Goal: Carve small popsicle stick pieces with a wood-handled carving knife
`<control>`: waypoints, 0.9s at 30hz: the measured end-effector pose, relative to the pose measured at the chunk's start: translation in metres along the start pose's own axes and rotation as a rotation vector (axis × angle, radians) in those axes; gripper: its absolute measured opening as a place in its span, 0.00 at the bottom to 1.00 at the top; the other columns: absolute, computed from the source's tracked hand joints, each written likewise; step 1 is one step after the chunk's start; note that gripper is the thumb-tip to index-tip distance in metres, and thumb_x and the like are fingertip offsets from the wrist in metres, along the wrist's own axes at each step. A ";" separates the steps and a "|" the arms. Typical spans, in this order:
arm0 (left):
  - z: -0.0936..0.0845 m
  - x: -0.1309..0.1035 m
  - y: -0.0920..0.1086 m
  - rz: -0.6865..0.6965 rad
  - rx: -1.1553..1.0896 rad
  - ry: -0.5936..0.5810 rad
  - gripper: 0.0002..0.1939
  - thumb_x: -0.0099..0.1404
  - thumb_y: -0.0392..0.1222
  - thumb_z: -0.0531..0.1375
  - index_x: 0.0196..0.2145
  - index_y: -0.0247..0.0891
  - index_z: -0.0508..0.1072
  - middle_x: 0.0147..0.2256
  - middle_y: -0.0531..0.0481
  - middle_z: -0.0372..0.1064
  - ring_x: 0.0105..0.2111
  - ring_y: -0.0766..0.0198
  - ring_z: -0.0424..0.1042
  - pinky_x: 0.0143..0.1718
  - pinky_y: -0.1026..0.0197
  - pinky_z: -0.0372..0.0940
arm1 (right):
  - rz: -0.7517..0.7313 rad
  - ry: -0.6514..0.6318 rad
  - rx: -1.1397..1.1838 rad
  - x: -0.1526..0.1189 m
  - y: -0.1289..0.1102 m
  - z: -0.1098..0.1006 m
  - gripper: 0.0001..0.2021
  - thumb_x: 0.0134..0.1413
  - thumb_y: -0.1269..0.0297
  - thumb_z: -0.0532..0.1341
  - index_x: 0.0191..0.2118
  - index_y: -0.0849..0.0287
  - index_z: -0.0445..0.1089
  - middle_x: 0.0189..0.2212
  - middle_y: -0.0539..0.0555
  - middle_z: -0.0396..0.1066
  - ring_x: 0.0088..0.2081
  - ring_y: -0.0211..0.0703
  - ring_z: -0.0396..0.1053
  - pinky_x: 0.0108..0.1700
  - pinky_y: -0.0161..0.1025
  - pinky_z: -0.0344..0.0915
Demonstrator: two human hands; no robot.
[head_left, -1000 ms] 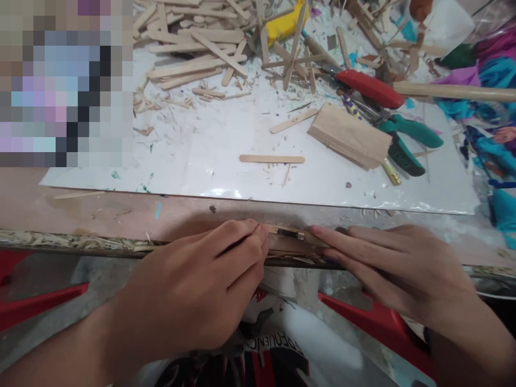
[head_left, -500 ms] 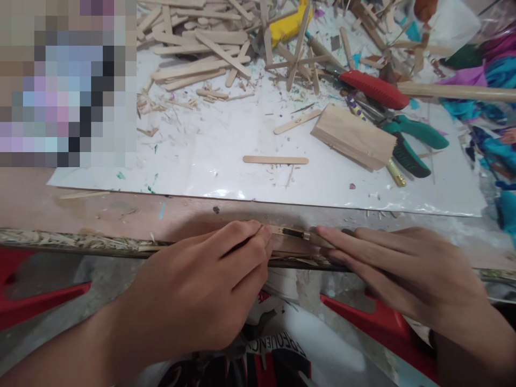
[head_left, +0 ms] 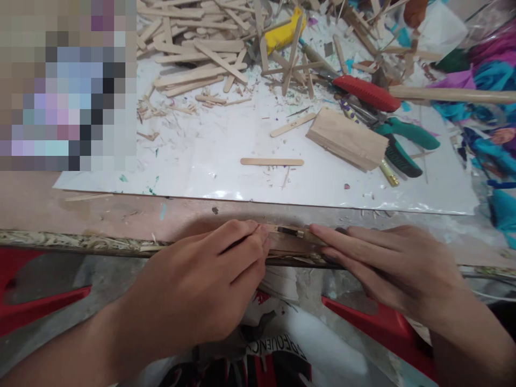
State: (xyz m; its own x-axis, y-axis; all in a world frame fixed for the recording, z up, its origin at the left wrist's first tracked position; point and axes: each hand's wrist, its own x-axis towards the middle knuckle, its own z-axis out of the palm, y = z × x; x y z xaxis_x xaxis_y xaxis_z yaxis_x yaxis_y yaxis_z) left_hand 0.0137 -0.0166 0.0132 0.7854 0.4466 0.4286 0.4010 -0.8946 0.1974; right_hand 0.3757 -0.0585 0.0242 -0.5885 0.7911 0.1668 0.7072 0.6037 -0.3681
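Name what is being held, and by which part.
A thin, seemingly wooden strip with a dark piece on it. The left hand pinches its left part; the right hand touches its right part, its grip unclear.

You're wearing a white shirt (head_left: 322, 344) with black letters (head_left: 278, 344) showing upside down, reading "FREQUENC" or so. The red print (head_left: 263, 297) and that stick's (head_left: 282, 130) tiny mark (head_left: 294, 123) are looking too blurry tbh.
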 end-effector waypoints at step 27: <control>0.001 0.000 0.000 -0.003 -0.008 0.004 0.14 0.89 0.24 0.64 0.63 0.26 0.87 0.58 0.42 0.94 0.59 0.50 0.94 0.66 0.51 0.91 | -0.041 0.042 -0.025 0.000 0.001 0.001 0.38 0.87 0.73 0.69 0.92 0.46 0.68 0.39 0.46 0.89 0.26 0.38 0.79 0.27 0.39 0.66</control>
State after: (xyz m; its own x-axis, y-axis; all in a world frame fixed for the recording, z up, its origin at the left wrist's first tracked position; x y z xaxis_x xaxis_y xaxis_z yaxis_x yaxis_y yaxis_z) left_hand 0.0142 -0.0164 0.0127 0.7820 0.4496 0.4316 0.3999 -0.8931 0.2058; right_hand 0.3761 -0.0577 0.0224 -0.6006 0.7688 0.2198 0.6926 0.6375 -0.3374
